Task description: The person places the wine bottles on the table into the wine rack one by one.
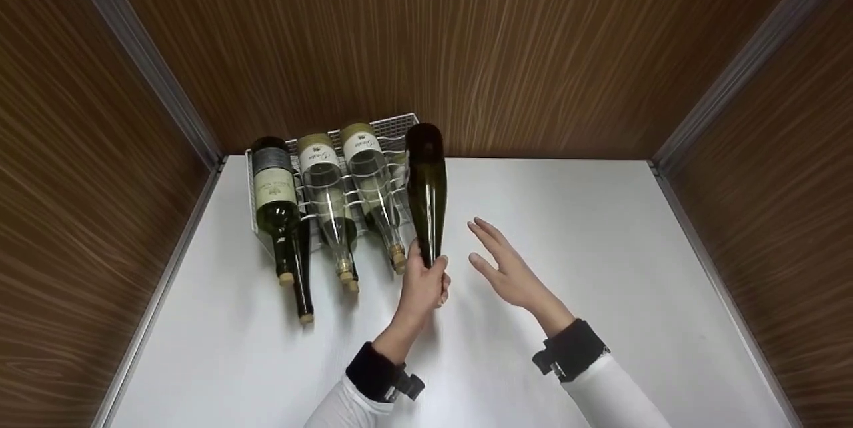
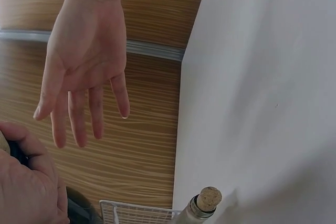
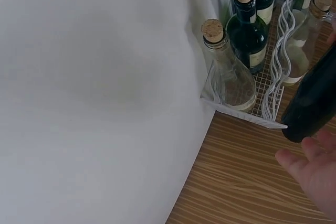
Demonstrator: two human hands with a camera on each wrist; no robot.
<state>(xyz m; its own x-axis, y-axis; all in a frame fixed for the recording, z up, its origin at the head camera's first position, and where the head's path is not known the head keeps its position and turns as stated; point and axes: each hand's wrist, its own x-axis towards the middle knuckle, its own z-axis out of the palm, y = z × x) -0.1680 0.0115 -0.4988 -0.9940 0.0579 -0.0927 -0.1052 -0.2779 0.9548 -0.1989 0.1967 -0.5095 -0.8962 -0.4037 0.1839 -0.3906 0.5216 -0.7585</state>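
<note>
A dark green bottle (image 1: 426,195) is gripped by its neck in my left hand (image 1: 420,288), its base pointing away toward the back wall. It overlaps the right end of the white wire rack (image 3: 249,119) in the head view. My right hand (image 1: 510,275) is held to the right of the bottle, fingers extended and touching nothing. In the left wrist view, the right palm (image 2: 89,51) faces the camera, while the gripping left hand (image 2: 26,187) shows at the lower left. The right wrist view has the right fingertips close to the bottle's base.
Several corked bottles lie in the rack on two levels: a labelled green bottle (image 1: 275,188) at the left, then clear bottles (image 1: 324,181) with white labels. Their necks point forward over the white table (image 1: 566,215). Wood-grain panels (image 1: 426,35) enclose the back and sides.
</note>
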